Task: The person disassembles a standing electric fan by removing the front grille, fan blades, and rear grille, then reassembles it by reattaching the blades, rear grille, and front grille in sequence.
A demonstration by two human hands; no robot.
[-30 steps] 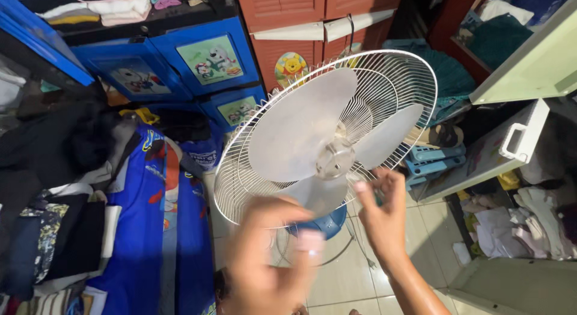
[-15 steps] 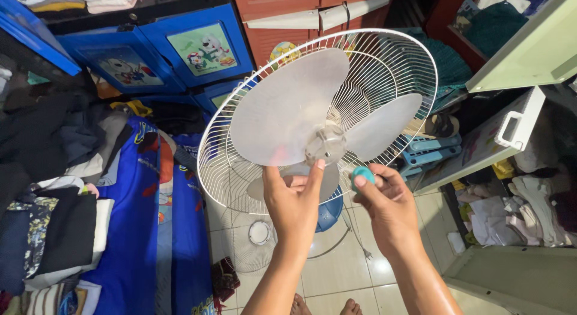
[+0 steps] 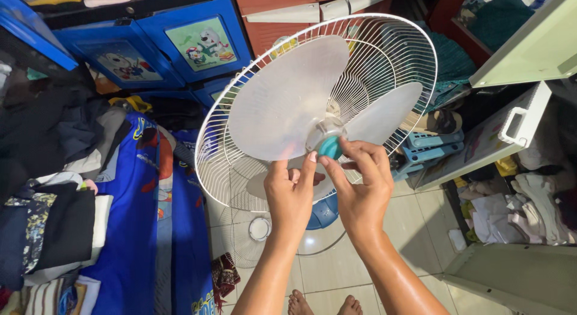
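Cream floor tiles (image 3: 421, 231) run under a crowded room, with the person's bare toes (image 3: 324, 304) showing at the bottom edge. Along the back stand blue plastic drawers (image 3: 150, 47) whose fronts carry rectangular cartoon-animal picture panels, one pale green (image 3: 203, 43), one pale blue (image 3: 123, 61). A reddish-brown slatted cabinet (image 3: 282, 8) beside them bears a small round yellow sticker, mostly hidden behind the fan's wire. To the left lies a blue printed blanket (image 3: 141, 219) next to heaped dark clothes (image 3: 42, 134). To the right, a pale green cabinet door (image 3: 535, 38) hangs ajar above a white drawer with a handle (image 3: 511, 131), and folded pale cloths (image 3: 529, 207) are stacked lower down.

Near the middle, tilted toward the camera, is a fan's white wire rear guard (image 3: 384, 56) with translucent white blades (image 3: 288, 98) in front of it. At the hub sits a teal blade cap (image 3: 330, 146). The right hand (image 3: 360, 189) has its fingers closed around this cap, thumb and forefinger pinching it. The left hand (image 3: 291, 195) is beside it, its fingers curled, fingertips touching the lowest blade near the hub; whether it truly grips the blade cannot be told.

Below the guard a second wire grille (image 3: 252, 231) with a round white centre lies flat on the tiles, partly hidden by the left forearm. The fan's blue base (image 3: 324, 211) is mostly covered by the hands.
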